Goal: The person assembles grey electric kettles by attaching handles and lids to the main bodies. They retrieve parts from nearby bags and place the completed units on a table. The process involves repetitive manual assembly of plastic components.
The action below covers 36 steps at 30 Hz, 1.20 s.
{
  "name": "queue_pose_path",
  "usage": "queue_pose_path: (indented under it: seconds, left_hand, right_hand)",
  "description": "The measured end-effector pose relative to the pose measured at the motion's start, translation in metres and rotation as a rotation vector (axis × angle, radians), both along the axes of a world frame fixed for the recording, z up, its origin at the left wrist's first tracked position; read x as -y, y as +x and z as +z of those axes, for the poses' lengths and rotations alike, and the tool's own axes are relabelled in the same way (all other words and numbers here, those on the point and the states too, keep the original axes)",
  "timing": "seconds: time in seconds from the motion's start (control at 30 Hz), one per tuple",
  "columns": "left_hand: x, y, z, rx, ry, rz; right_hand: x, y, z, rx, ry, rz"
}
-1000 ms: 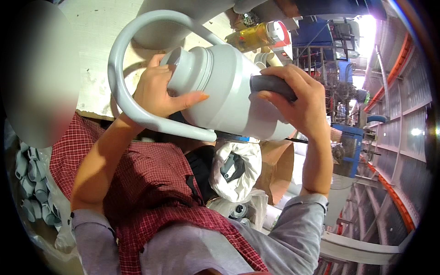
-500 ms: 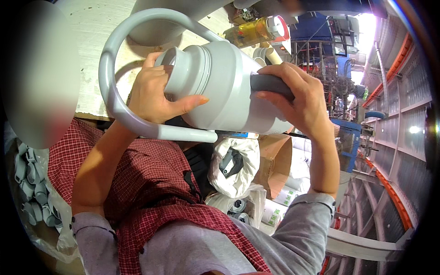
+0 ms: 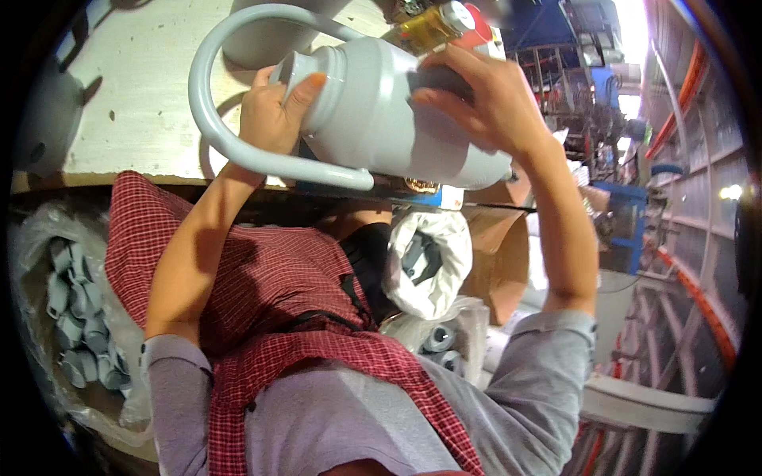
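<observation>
Glare whitens the upper right, shadows mark the tabletop (image 3: 151,103), edges bow.

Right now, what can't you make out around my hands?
From the head view:
Inside of the grey vessel: its mouth faces sideways, partly covered by the left hand.
Full outline of the dark grey piece: covered by the right hand.
Top of the rounded grey object: cut off by the upper edge.
Bottom of the white sack: hidden by grey parts.

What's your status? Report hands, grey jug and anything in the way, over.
Left hand gripping grey jug at its narrow end. Right hand grasping dark piece on its side. Jug tipped sideways; handle loop crosses left wrist.
</observation>
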State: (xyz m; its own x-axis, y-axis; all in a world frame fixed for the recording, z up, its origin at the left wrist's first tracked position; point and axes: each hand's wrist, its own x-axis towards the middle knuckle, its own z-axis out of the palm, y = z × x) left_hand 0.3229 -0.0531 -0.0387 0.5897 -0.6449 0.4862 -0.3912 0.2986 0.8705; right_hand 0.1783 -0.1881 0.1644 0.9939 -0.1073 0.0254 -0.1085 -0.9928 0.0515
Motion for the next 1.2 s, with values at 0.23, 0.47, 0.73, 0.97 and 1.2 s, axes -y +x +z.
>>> queue_pose_path:
  seconds: [0.23,0.47,0.73,0.97,1.2]
  left_hand:
    - [-0.024,0.012,0.035,-0.269,0.07,0.074]
    - [-0.196,0.064,0.063,-0.181,0.156,0.175]
    - [-0.312,0.12,-0.03,-0.702,-0.198,0.474]
    - [-0.263,0.066,0.004,-0.874,-0.292,0.229]
    - [-0.261,0.073,-0.013,-0.763,-0.249,0.326]
  right_hand:
    - [0.005,0.015,0.031,0.094,-0.229,0.404]
    - [-0.031,-0.13,-0.077,0.702,0.339,-0.095]
    - [0.002,-0.148,-0.208,0.381,0.392,-0.69]
    - [0.008,-0.153,-0.203,0.246,0.393,-0.726]
    - [-0.03,-0.154,-0.166,0.554,0.353,-0.819]
